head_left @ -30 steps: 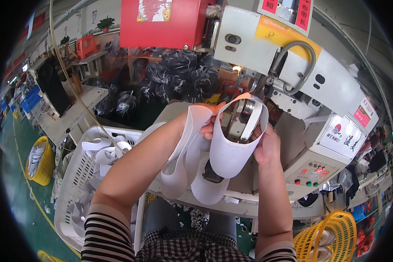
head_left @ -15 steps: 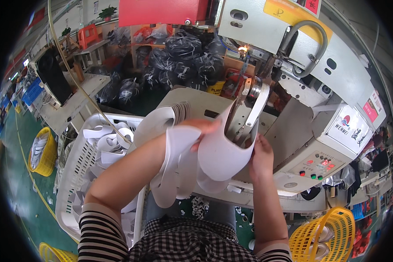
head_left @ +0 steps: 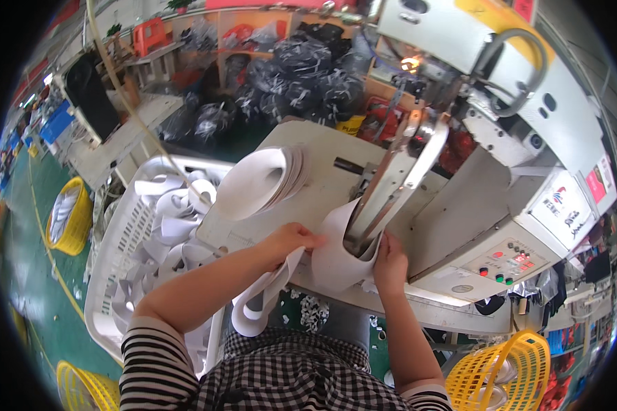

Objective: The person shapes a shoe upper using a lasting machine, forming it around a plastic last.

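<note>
White at the left hand (head_left: 288,241): fingers drawn together; I see their tips against the loop (head_left: 337,266) on its left side, and some hanging pieces (head_left: 252,316) seem pinched beneath.
Right hand (head_left: 392,264): closed on the loop's right edge, partly hidden from my camera.
Loop: sits around the lower end of the metal arm (head_left: 384,175), at the table (head_left: 319,181) front; it looks thin, so I expect little weight.
Stiffness: it holds its own curve; I judge it springy, easily bent, liable to crease if squeezed.
Surface: smooth-looking, perhaps slippery under dry fingertips.
Hold: I would take the rim at both sides with flat pads, keeping the edge off the metal.
Stack (head_left: 249,183): nested white pieces on the table, apart from the loop; probably best peeled by one rim.
Basket (head_left: 100,301): at left, heaped with loose curled offcuts or pieces, I cannot tell which.
</note>
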`<state>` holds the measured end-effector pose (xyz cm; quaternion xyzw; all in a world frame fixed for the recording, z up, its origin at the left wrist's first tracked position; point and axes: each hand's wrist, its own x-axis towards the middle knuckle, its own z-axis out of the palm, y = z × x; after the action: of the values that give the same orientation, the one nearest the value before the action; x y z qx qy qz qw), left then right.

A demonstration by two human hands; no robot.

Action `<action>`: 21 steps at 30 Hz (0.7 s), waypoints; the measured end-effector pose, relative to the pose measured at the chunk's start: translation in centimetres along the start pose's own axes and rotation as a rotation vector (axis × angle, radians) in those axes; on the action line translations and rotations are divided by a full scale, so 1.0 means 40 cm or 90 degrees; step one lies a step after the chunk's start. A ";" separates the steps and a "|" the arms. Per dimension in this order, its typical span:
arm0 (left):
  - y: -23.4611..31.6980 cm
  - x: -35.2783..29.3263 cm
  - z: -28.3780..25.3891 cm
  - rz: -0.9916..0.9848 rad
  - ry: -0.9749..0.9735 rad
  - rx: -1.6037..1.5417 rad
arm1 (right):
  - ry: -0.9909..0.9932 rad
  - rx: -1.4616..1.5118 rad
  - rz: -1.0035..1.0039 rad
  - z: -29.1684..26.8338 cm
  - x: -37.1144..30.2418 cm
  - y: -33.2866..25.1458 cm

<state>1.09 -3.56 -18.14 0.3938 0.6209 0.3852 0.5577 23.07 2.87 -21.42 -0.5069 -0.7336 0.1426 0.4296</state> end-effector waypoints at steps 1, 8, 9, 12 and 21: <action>-0.010 -0.026 -0.014 0.016 0.027 -0.036 | -0.020 0.006 0.000 -0.007 -0.013 -0.011; 0.008 -0.142 -0.100 0.137 -0.013 -0.464 | -0.291 0.290 -0.237 -0.048 -0.126 -0.254; 0.014 -0.150 -0.086 0.205 -0.058 -0.533 | -0.339 0.329 -0.211 -0.030 -0.134 -0.299; 0.036 -0.183 -0.028 0.356 -0.055 -0.611 | -0.387 0.474 -0.037 0.024 -0.140 -0.346; 0.034 -0.225 -0.024 0.626 -0.119 -0.619 | -0.388 0.587 -0.092 0.047 -0.138 -0.297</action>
<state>0.83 -11.33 -13.32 0.3665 0.0773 0.7917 0.4826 14.87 -6.77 -17.57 -0.1503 -0.7192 0.5592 0.3839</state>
